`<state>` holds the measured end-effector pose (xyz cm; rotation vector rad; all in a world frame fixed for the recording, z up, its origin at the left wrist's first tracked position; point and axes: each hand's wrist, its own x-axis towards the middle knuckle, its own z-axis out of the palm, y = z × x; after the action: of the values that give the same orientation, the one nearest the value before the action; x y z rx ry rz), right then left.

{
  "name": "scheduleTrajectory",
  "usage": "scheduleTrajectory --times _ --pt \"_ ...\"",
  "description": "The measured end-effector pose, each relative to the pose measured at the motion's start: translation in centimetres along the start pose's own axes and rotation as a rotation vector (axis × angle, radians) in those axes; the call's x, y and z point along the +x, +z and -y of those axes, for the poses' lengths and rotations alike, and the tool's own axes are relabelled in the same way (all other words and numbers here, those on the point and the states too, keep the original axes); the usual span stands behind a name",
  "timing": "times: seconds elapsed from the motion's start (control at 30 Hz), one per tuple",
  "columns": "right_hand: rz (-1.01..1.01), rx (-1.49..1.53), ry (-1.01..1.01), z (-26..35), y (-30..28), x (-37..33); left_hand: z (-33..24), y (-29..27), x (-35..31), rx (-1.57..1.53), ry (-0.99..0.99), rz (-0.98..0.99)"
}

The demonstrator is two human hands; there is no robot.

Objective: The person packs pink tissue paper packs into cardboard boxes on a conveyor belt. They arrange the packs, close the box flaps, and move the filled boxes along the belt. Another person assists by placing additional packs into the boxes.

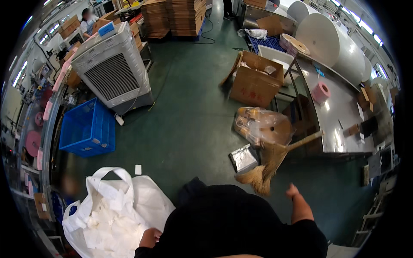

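Note:
My left hand (150,238) hangs low by the right side of a large white woven bag (152,195). Its fingers are mostly turned from sight, so I cannot make out their pose. White scraps (109,228) fill the bag, and its loop handles stand up. On the other side, my right hand (293,191) is held out over the floor, loosely open with nothing visible in it. Close by, a straw broom (272,159) leans with its pale handle toward the metal table. A dustpan-like tray with a silvery surface (244,159) lies beside the bristles.
Ahead on the right are a clear plastic bag of rolls (258,122), an open cardboard box (257,84) and a steel table (333,122) bearing a pink roll (321,92). At left stand a blue crate (88,129) and a grey air cooler (114,69). Cardboard stacks (185,17) rise behind.

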<state>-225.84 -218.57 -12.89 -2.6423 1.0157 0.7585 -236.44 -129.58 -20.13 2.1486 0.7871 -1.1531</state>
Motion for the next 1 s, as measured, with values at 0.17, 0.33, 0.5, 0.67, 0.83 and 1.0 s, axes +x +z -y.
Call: scheduleTrajectory --times 0.17,0.33,0.5,0.67,0.83,1.0 --pt "-0.242 0.225 -0.566 33.6 -18.4 18.0 -7.8 -3.9 -1.2 -0.035 -0.047 0.015" --pt "-0.311 0.344 -0.741 52.9 -23.3 29.1 -23.3 -14.7 9.8 0.054 0.169 0.008" --pt "0.354 -0.347 -0.462 51.3 -20.0 38.2 -54.9 -33.6 31.1 0.236 0.367 -0.246" --pt "0.597 -0.27 0.017 48.5 -18.2 45.1 -83.4 -54.1 36.7 -0.395 0.698 -0.291" --pt "0.575 -0.146 0.206 59.4 -25.9 55.5 -95.4 -63.7 46.4 -0.625 0.789 -0.468" --pt "0.215 -0.42 -0.314 88.8 -40.4 79.9 -91.3 -62.8 56.6 0.522 0.589 -0.237"
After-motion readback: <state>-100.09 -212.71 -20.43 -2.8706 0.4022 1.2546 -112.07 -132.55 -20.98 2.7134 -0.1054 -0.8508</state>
